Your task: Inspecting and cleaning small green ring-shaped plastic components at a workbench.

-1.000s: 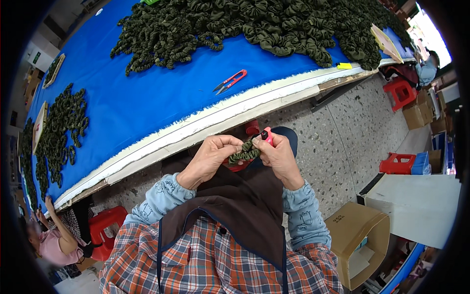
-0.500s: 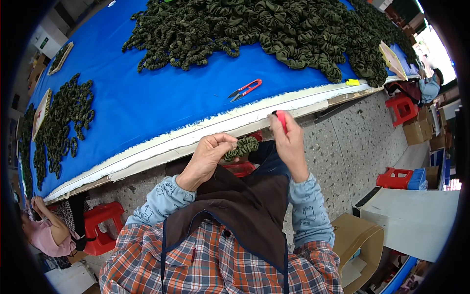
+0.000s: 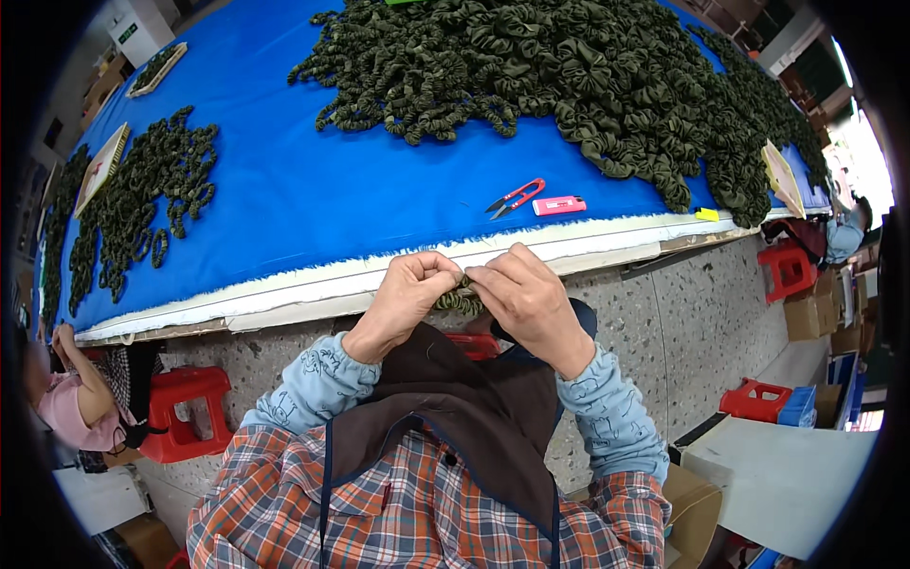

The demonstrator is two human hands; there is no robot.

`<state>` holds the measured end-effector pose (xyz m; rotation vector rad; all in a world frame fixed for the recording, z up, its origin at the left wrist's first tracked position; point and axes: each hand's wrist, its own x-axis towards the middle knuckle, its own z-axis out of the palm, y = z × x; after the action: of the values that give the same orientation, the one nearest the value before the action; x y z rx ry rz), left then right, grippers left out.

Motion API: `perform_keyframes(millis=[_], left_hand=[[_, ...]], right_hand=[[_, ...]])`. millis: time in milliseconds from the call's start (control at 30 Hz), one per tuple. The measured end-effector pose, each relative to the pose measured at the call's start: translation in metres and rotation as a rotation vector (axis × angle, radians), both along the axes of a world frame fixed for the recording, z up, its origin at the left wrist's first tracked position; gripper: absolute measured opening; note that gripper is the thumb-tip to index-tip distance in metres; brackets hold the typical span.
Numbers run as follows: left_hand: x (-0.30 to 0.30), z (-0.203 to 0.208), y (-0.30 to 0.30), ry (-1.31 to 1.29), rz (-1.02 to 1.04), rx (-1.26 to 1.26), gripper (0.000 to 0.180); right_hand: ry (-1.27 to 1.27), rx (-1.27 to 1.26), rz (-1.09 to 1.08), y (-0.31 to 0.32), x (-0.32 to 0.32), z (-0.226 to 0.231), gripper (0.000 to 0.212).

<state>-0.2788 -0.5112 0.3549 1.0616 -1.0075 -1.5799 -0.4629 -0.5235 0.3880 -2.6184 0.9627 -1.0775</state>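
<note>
A small dark green gathered scrunchie [image 3: 460,302] hangs between my hands, just in front of the table edge. My left hand [image 3: 400,302] pinches its top between thumb and fingertips. Closed at the same spot, my right hand [image 3: 533,308] has its fingertips against those of the left and covers part of the scrunchie. A pink lighter [image 3: 559,206] lies on the blue tabletop beyond my right hand. Beside it rest red-handled thread snips [image 3: 518,198], blades pointing left.
A big heap of green scrunchies [image 3: 607,85] covers the far side of the blue table [image 3: 275,180]. Smaller ones [image 3: 142,190] lie at the left by a shallow basket [image 3: 101,171]. Red stools [image 3: 187,412] stand around, and another person [image 3: 81,403] sits at left.
The pink lighter has gone from my right hand to the table beside the snips. My right hand has come left to the scrunchie and now pinches it together with the left.
</note>
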Motion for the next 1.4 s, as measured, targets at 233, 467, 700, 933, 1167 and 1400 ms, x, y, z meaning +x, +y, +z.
perform_keyframes(millis=[233,467,700,933,1167,1400], left_hand=[[0.001,-0.002,0.002,-0.012,-0.038,0.016,0.009],[-0.001,0.003,0.005,0.037,-0.050,0.066,0.009],[0.000,-0.001,0.001,0.026,-0.046,0.034,0.009],[0.001,0.013,0.010,0.045,-0.006,-0.054,0.016],[0.001,0.017,0.017,-0.104,0.073,-0.455,0.037],[0.015,0.022,0.018,0.084,0.051,-0.224,0.047]], right_hand=[[0.179,-0.098,0.012,0.001,0.004,0.001,0.016],[-0.247,0.365,-0.069,0.001,0.001,-0.003,0.010],[-0.343,0.440,-0.137,0.009,-0.010,0.003,0.007],[-0.243,0.627,-0.241,-0.002,-0.057,-0.016,0.007],[-0.640,0.814,-0.037,0.010,-0.011,-0.008,0.020],[-0.656,1.126,0.038,0.008,-0.002,-0.011,0.026]])
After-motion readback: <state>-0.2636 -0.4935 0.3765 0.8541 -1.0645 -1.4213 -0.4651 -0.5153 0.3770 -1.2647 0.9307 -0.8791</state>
